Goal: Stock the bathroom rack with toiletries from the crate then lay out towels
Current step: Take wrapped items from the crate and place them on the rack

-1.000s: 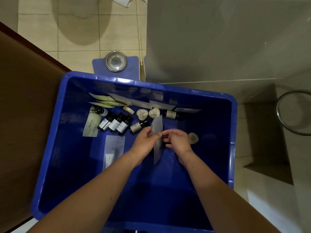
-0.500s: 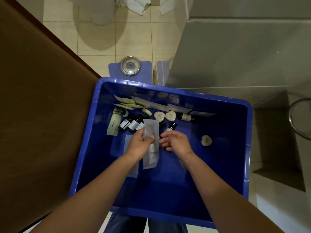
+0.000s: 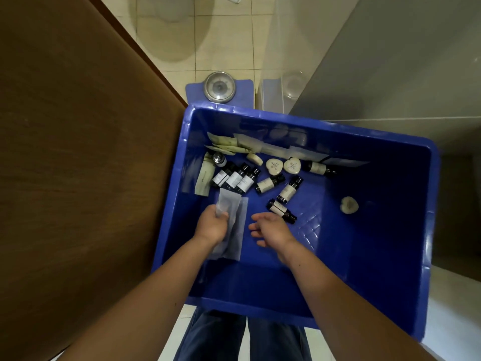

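Note:
A blue plastic crate [image 3: 385,256] fills the middle of the view. My left hand [image 3: 211,225] grips a translucent white sachet [image 3: 227,204] low in the crate, over another flat packet [image 3: 235,243] lying on the floor of the crate. My right hand [image 3: 270,229] hovers beside it with fingers relaxed, holding nothing. Several small dark bottles with white labels [image 3: 236,178] lie at the far left; one bottle [image 3: 282,211] lies just past my right fingertips. Heart-shaped soaps [image 3: 292,165] and flat sachets [image 3: 247,145] line the far wall. A lone soap [image 3: 349,205] lies at the right.
A brown wooden door [image 3: 78,152] stands close on the left. A blue bathroom scale with a round dial [image 3: 220,87] sits on the beige tiled floor just beyond the crate. A grey wall [image 3: 403,61] rises at the right. My jeans [image 3: 216,337] show below the crate.
Both hands held the sachet between them a second ago; my right hand has let go and drawn back. My left hand carried the sachet leftward and lower. The view shifted, so the crate sits further right.

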`<act>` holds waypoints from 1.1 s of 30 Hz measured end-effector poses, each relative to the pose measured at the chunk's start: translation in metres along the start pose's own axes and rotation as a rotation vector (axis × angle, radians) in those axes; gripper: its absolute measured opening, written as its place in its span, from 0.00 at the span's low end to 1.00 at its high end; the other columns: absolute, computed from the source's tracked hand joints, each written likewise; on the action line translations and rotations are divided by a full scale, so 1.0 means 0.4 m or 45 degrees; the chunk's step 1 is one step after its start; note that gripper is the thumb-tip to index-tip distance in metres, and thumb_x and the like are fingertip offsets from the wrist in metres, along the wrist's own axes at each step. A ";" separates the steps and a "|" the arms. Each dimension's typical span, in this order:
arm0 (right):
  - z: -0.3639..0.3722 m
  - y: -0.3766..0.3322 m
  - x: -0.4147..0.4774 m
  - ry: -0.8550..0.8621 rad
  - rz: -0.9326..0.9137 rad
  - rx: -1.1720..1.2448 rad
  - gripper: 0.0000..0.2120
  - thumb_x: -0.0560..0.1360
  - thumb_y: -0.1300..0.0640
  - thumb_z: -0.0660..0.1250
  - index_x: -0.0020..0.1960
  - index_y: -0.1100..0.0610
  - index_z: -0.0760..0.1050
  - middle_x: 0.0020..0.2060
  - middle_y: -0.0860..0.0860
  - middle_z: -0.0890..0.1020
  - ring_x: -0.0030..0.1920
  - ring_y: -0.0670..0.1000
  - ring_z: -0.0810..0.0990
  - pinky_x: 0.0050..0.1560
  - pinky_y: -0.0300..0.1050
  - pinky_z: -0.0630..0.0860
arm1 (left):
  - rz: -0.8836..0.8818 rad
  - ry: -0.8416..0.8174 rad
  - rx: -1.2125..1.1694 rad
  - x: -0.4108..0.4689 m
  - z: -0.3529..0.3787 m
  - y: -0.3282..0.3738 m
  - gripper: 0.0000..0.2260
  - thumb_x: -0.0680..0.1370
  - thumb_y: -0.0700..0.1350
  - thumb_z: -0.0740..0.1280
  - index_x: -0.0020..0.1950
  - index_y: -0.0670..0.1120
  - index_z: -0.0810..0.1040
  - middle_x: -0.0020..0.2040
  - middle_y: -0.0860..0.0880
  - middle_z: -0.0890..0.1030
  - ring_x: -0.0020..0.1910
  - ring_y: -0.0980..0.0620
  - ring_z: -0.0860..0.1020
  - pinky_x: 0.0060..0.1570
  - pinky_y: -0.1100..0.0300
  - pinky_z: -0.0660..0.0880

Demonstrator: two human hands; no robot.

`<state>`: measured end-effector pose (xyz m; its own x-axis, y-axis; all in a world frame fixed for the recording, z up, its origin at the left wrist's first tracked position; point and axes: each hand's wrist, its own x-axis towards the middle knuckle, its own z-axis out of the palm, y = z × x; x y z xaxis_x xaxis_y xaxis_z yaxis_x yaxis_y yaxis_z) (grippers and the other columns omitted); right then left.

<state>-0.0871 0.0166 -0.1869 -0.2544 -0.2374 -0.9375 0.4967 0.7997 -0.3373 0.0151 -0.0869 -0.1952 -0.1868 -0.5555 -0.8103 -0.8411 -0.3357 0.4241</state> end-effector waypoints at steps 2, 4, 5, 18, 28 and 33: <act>0.015 0.005 0.004 -0.006 0.038 -0.002 0.11 0.80 0.58 0.57 0.60 0.52 0.71 0.46 0.50 0.79 0.43 0.48 0.75 0.44 0.44 0.74 | -0.041 0.004 0.020 0.003 -0.006 -0.009 0.06 0.80 0.41 0.58 0.53 0.42 0.73 0.46 0.45 0.76 0.41 0.51 0.74 0.39 0.59 0.70; 0.028 0.008 0.006 -0.011 0.065 -0.015 0.13 0.79 0.59 0.57 0.63 0.53 0.70 0.42 0.50 0.77 0.42 0.49 0.73 0.47 0.46 0.74 | -0.065 0.009 0.058 0.007 -0.010 -0.018 0.08 0.80 0.42 0.58 0.55 0.41 0.73 0.51 0.43 0.77 0.46 0.47 0.76 0.44 0.56 0.72; 0.035 0.012 0.010 -0.014 0.070 -0.022 0.14 0.79 0.60 0.57 0.64 0.55 0.71 0.41 0.50 0.75 0.43 0.50 0.72 0.47 0.47 0.73 | -0.076 0.009 0.078 0.008 -0.011 -0.021 0.09 0.81 0.42 0.57 0.56 0.41 0.74 0.52 0.42 0.77 0.49 0.45 0.76 0.46 0.55 0.73; 0.075 0.033 0.029 0.011 0.114 -0.004 0.19 0.77 0.64 0.58 0.66 0.67 0.67 0.38 0.51 0.68 0.44 0.52 0.67 0.45 0.45 0.71 | -0.113 -0.019 0.021 0.018 0.004 -0.046 0.05 0.81 0.42 0.56 0.50 0.44 0.70 0.39 0.50 0.73 0.36 0.55 0.71 0.30 0.62 0.64; 0.075 0.037 0.025 -0.012 0.142 0.172 0.09 0.76 0.65 0.59 0.38 0.56 0.72 0.31 0.51 0.78 0.37 0.51 0.79 0.37 0.44 0.80 | -0.054 -0.081 -0.122 0.007 0.018 -0.039 0.04 0.79 0.39 0.57 0.47 0.44 0.70 0.38 0.49 0.73 0.38 0.51 0.72 0.40 0.58 0.69; 0.047 0.038 0.001 -0.011 0.089 0.179 0.06 0.76 0.60 0.65 0.40 0.57 0.75 0.34 0.52 0.81 0.38 0.52 0.81 0.43 0.47 0.81 | 0.013 -0.084 -0.187 -0.018 0.010 -0.019 0.08 0.80 0.38 0.58 0.41 0.46 0.69 0.36 0.50 0.72 0.33 0.54 0.71 0.33 0.61 0.69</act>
<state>-0.0640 0.0183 -0.1941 -0.2082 -0.1892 -0.9596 0.6243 0.7296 -0.2793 0.0207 -0.0774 -0.1944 -0.2325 -0.5097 -0.8283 -0.7564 -0.4406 0.4834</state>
